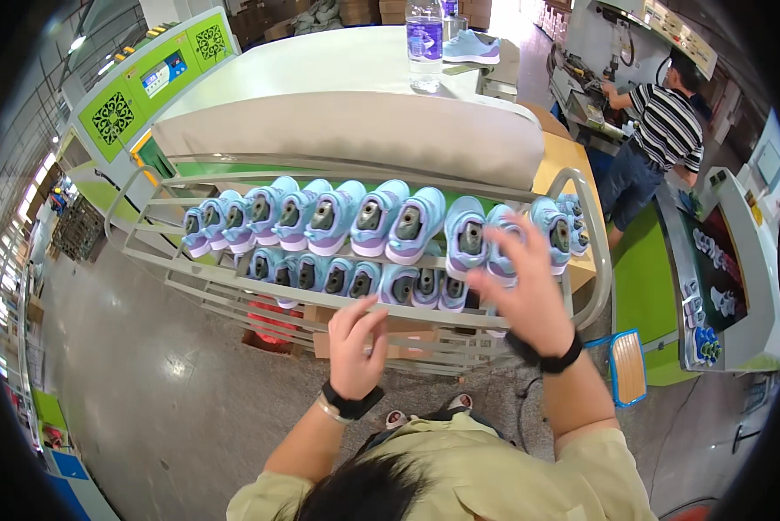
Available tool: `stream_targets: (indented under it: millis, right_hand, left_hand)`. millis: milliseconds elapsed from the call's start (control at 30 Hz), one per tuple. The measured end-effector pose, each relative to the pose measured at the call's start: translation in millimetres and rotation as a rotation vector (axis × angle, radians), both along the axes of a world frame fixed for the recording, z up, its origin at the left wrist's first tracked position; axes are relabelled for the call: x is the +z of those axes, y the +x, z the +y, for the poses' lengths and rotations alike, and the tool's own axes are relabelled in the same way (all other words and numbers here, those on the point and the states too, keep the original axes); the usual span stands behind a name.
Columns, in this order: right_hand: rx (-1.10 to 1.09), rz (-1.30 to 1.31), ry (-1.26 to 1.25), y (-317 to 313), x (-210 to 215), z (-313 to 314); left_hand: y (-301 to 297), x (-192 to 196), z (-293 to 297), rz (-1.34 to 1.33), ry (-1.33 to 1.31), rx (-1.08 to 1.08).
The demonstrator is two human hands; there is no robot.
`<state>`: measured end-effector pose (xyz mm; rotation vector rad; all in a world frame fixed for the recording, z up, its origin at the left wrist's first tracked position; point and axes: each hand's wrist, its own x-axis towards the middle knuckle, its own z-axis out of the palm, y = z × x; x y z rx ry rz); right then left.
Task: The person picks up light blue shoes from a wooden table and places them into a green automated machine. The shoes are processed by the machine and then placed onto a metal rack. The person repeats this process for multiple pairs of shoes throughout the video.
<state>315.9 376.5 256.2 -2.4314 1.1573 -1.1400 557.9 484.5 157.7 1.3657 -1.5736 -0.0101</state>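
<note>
Light-blue sneakers with lilac soles, dark lasts inside them, stand in a row on the upper tier of a metal rack [234,177]. My right hand [529,300] is raised over the right part of this row, its fingers spread. It partly covers one sneaker [501,260]; whether a fingertip touches it I cannot tell. Left of it stands another sneaker [466,236], fully in sight. Below the rack's near rail, my left hand [357,354] holds nothing, its fingers loosely bent and apart. More sneakers [336,276] sit on the tier underneath.
Behind the rack is a pale machine table [320,74] bearing a water bottle [425,48] and a blue sneaker [472,47]. A person [659,130] in a striped shirt works at a machine on the far right. A blue-framed stool [628,368] stands at right.
</note>
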Motion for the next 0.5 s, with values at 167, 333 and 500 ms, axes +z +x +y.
stream_targets:
  millis: [167,333,500]
  right_hand:
    - [-0.213,0.162,0.197,18.7,-19.1,-48.6]
    - [-0.340,0.280,0.213,30.0,-32.0,-58.4]
    - [-0.351,0.211,0.214,29.2,-32.8,-61.1]
  left_hand:
    - [13.3,27.4,-46.9,-0.064,-0.083,0.039]
    - [16.0,57.8,-96.4,-0.208,-0.057,0.245]
    - [-1.5,61.8,-143.1,-0.468,0.377,0.207]
